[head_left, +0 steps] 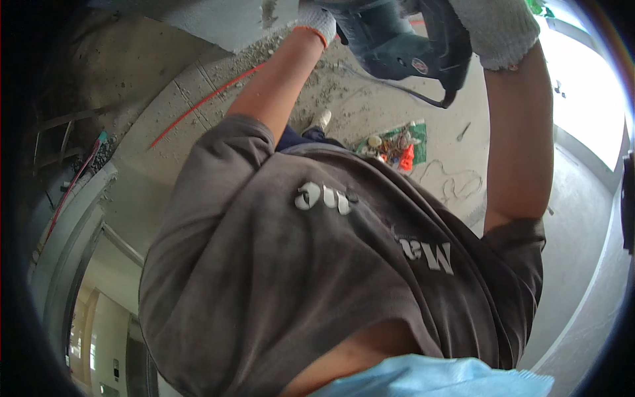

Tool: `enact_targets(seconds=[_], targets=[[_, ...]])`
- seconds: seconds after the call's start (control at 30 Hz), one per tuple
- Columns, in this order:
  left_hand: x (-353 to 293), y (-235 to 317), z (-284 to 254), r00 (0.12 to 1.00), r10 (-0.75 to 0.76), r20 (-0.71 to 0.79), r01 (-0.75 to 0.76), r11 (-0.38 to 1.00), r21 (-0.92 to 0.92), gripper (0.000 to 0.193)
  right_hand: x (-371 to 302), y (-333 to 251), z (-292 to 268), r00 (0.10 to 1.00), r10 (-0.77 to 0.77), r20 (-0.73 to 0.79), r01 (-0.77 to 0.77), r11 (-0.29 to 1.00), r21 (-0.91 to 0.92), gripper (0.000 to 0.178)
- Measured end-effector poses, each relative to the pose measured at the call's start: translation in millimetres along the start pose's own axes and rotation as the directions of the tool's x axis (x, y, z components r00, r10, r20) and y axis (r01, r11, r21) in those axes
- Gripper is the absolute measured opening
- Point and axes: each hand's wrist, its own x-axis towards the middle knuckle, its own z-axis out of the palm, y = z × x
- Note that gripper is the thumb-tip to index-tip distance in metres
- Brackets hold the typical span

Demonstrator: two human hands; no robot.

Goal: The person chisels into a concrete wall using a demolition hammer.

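A dark grey-green rotary hammer (390, 46) is held up at the top of the view, its front end cut off by the upper edge. My right hand (499, 30), in a white knit glove, is closed round its rear handle. On the other side, my left hand (316, 21), in a white glove with an orange cuff, grips the tool near its front; its fingers are mostly out of sight. A black power cord (444, 100) hangs from the bottom of the handle.
Rubble (218, 83) litters the floor beside a red hose or cable (205, 99). A pale concrete edge (218, 26) juts in at upper left. Behind me lie a green sheet (419, 135) with tools and orange items, and a loose thin cord (456, 185).
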Motion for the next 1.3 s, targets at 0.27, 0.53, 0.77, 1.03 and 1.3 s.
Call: enact_targets(seconds=[0.27,0.53,0.77,1.03,1.3], targets=[[-15.5,-38.3,7.4,0.995,-0.086,0.04,0.087,0.996,-0.025,0.042,19.5,6.1,15.9,0.949,0.312,0.039,-0.3,0.936,-0.184,0.029],[-88.6,-137.8,37.2,0.943,-0.253,0.216,0.318,0.493,-0.81,0.05,-71.1,147.0,30.7,0.978,0.2,-0.051,-0.164,0.903,0.396,0.024],[-103.9,-56.9,28.3,0.914,-0.399,0.079,0.215,0.309,-0.926,0.056,-117.7,152.9,1.4,0.965,0.258,-0.041,-0.222,0.892,0.394,0.027],[-62.8,-32.5,17.9,0.86,-0.501,0.1,0.335,0.406,-0.85,0.038,-94.8,139.6,-19.7,0.975,0.218,-0.033,-0.196,0.924,0.328,0.03],[-48.0,-53.4,42.2,0.97,-0.162,-0.183,0.072,0.905,-0.419,0.024,-51.6,112.4,-45.0,0.98,0.197,0.02,-0.194,0.934,0.301,0.028]])
